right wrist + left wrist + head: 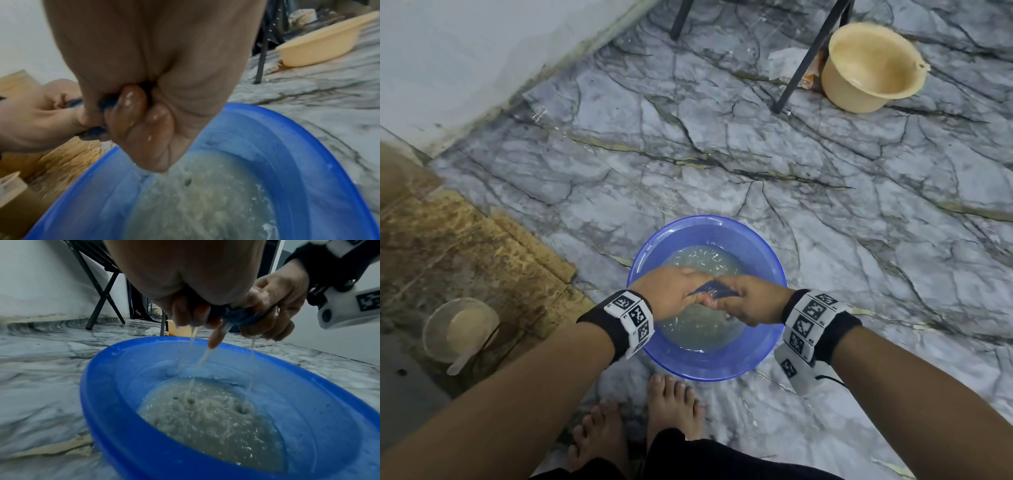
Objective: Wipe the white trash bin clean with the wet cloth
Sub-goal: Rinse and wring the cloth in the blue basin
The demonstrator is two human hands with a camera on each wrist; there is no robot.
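Note:
A dark blue wet cloth (714,289) is clenched between both fists above a blue plastic basin (763,359). My left hand (674,294) grips its left end and my right hand (748,301) grips its right end, knuckles almost touching. In the left wrist view the cloth (236,316) bulges between the curled fingers and thin streams of murky water fall into the basin (107,402). The right wrist view shows wet curled fingers (131,104) around bits of blue cloth (94,131). The basin holds cloudy greyish water. No white trash bin is in view.
The basin stands on a grey marbled floor just ahead of my bare feet (671,407). A cream plastic tub (869,68) lies tilted at the far right beside black metal legs (801,65). A small clear bowl with a scoop (460,330) sits on a brown mat at the left.

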